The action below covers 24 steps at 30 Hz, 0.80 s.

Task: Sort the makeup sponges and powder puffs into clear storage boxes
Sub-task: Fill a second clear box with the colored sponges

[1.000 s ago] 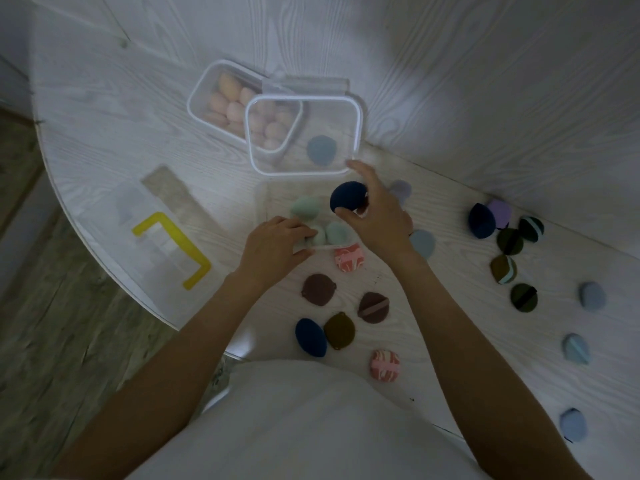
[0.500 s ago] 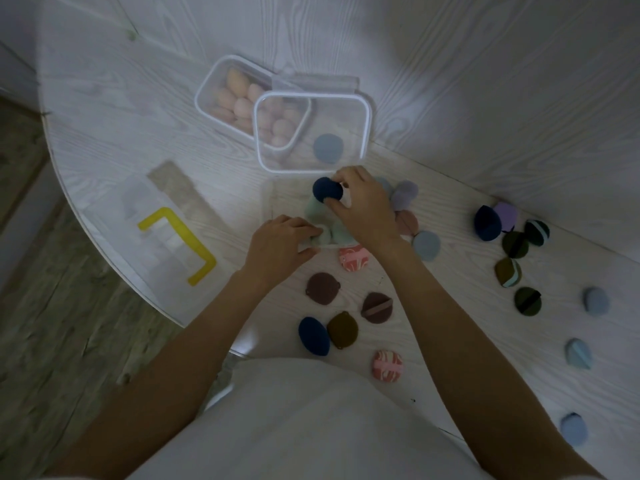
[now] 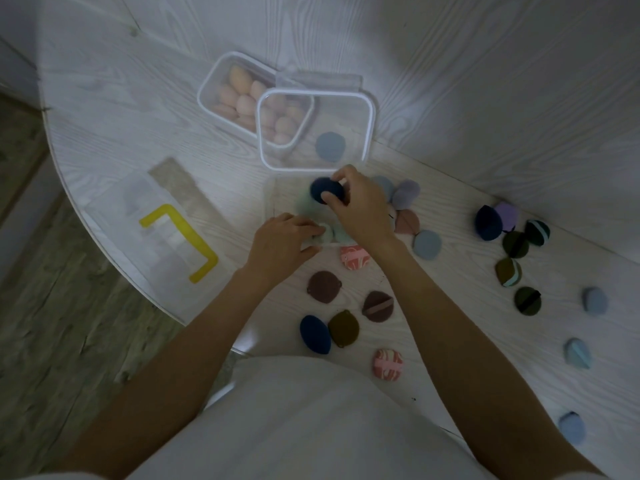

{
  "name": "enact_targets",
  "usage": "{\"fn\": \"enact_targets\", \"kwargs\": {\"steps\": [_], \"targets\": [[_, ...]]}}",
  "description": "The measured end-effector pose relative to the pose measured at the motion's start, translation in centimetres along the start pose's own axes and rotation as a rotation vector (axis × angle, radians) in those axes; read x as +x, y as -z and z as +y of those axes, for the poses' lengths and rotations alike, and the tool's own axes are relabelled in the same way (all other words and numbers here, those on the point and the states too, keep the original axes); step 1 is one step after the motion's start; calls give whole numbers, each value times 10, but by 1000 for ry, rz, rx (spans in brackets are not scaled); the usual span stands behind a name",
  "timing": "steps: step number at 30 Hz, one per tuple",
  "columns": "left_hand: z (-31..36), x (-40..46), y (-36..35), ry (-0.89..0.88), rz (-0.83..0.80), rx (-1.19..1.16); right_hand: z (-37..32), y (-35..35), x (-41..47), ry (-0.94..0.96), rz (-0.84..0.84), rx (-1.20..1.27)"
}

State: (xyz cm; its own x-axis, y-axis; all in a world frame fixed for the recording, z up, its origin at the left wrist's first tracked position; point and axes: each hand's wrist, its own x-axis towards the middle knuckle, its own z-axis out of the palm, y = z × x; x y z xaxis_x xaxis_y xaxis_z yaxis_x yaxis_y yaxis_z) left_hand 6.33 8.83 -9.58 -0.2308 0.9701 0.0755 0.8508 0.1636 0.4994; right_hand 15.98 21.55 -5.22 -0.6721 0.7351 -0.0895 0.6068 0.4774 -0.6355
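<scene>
Navy foam, soft and egg-shaped: the dark blue sponge [image 3: 327, 194] is pinched in the right hand [image 3: 360, 206] over a clear box [image 3: 273, 202] holding pale green sponges [image 3: 306, 211]. The left hand [image 3: 282, 242] curls against the box's near edge, apparently steadying it. Best to lower the sponge gently and release once it settles. Flat, matte puffs [image 3: 323, 286] lie scattered on the white wood-grain tabletop [image 3: 104, 109].
</scene>
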Motion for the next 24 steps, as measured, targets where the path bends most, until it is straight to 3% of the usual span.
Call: {"fn": "enact_targets", "kwargs": {"steps": [2,7,11,18,21,24], "targets": [[0,0,0,-1,4,3,-2,6,0,-13,49,167],[-1,-1,-1,-16,-2,-4,12,5,-6,-16,-15,-130],[0,-2,-2,12,-22,-10,14,-6,-5,-46,-116,-196],[0,-1,-1,1,-15,2,9,-18,-4,73,-76,-475],[-2,-2,-3,1,-12,0,15,-17,-6,133,22,-512],[-3,-2,-4,0,-14,3,19,-14,-7,106,-43,-524]]}}
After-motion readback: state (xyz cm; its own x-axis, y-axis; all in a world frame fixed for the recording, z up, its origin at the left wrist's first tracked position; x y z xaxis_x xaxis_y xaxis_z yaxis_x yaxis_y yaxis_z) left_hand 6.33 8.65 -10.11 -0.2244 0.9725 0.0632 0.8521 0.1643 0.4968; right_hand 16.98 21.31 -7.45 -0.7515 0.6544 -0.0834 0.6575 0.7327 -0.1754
